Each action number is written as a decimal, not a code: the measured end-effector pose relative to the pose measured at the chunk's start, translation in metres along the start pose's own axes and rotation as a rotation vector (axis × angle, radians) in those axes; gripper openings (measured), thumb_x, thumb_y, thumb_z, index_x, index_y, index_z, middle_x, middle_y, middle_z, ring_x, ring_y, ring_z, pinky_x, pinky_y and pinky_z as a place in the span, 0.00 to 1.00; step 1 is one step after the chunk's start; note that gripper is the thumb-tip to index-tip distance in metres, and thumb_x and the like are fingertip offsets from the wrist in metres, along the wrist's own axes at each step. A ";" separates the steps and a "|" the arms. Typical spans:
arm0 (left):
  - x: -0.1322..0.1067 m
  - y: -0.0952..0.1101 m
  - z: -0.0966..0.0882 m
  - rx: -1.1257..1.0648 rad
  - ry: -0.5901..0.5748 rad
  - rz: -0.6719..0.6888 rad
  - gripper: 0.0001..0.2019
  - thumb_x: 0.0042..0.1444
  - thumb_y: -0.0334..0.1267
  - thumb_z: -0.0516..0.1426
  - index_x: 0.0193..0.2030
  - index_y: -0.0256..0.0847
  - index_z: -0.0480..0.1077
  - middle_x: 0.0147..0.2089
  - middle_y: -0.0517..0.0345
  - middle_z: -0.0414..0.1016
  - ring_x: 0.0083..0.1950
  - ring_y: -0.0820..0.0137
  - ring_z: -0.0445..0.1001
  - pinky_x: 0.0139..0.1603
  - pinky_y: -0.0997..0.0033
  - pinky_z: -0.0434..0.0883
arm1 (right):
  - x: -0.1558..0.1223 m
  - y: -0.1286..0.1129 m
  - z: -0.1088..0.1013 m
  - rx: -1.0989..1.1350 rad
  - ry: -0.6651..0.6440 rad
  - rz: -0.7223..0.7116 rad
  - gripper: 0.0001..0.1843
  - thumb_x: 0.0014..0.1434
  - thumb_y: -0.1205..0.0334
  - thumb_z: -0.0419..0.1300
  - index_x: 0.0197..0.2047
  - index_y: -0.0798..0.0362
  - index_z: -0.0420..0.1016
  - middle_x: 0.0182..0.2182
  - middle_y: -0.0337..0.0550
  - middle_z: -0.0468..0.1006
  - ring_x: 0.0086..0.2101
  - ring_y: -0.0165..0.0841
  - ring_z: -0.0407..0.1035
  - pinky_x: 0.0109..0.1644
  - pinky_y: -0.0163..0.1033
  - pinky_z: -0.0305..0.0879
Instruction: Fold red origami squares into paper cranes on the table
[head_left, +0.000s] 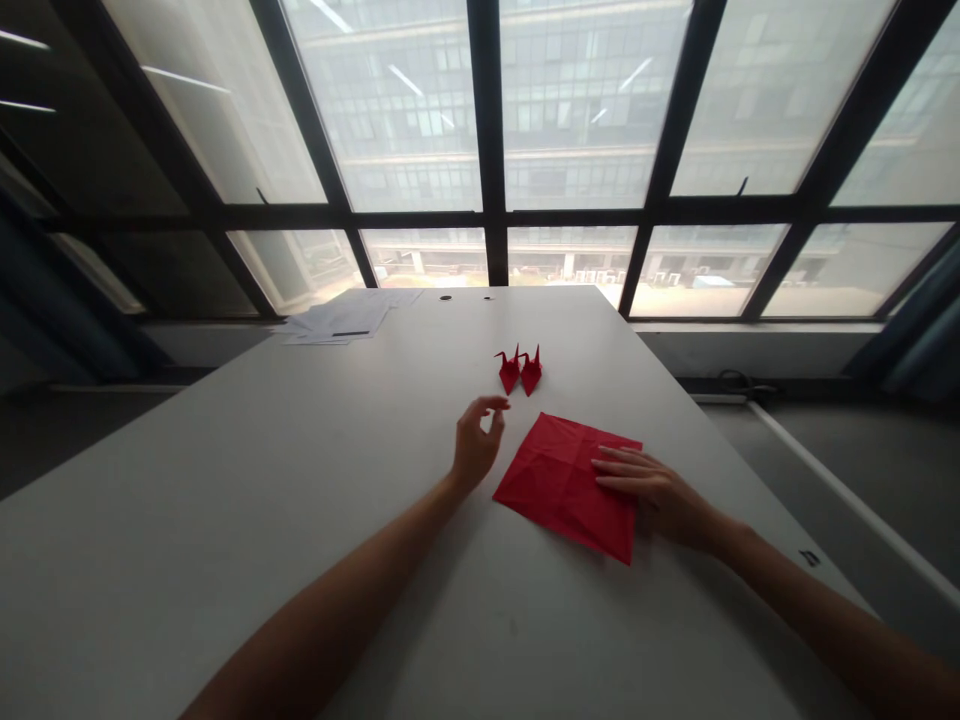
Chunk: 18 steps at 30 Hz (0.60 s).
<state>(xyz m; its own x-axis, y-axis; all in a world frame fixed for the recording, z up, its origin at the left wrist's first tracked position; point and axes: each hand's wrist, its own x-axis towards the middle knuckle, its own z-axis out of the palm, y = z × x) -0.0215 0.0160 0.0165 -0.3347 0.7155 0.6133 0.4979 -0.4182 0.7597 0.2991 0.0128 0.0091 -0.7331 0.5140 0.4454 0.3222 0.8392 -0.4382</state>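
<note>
A square sheet of red origami paper with crease lines across it lies on the white table. My right hand rests on its right side, fingers stretched out over the surface; the thumb is hidden. Just left of the paper, my left hand hovers with curved fingers and a gap between thumb and forefinger, holding nothing. Two folded red paper cranes, a left one and a right one, stand side by side beyond my left hand.
Loose white papers are spread at the table's far left, with a dark, thin item on them. The white table runs toward large windows. Its right edge is close to my right forearm, and a small dark fitting sits near that edge.
</note>
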 end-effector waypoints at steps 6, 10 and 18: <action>-0.026 0.022 0.008 0.248 -0.834 0.360 0.20 0.63 0.40 0.56 0.61 0.49 0.68 0.62 0.56 0.72 0.65 0.62 0.67 0.66 0.59 0.61 | -0.011 -0.004 -0.010 0.036 -0.244 0.124 0.27 0.63 0.72 0.49 0.59 0.41 0.73 0.61 0.36 0.70 0.65 0.38 0.58 0.70 0.56 0.51; -0.029 0.022 0.007 0.444 -0.940 0.365 0.25 0.63 0.47 0.56 0.66 0.51 0.63 0.68 0.57 0.65 0.70 0.60 0.60 0.71 0.54 0.53 | 0.007 -0.003 0.001 -0.038 -0.144 0.269 0.21 0.65 0.60 0.54 0.60 0.44 0.72 0.61 0.42 0.71 0.63 0.42 0.60 0.67 0.55 0.56; -0.026 0.013 0.005 0.600 -0.884 0.299 0.33 0.62 0.58 0.53 0.70 0.49 0.56 0.71 0.51 0.58 0.71 0.55 0.56 0.71 0.52 0.50 | 0.033 0.022 0.016 -0.165 -0.145 0.317 0.33 0.60 0.47 0.62 0.66 0.46 0.66 0.66 0.48 0.64 0.64 0.48 0.58 0.68 0.58 0.52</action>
<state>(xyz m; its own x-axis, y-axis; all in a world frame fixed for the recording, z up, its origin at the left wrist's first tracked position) -0.0025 -0.0056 0.0090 0.4335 0.8782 0.2021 0.8498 -0.4731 0.2327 0.2727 0.0453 0.0014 -0.6544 0.7324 0.1880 0.6303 0.6657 -0.3994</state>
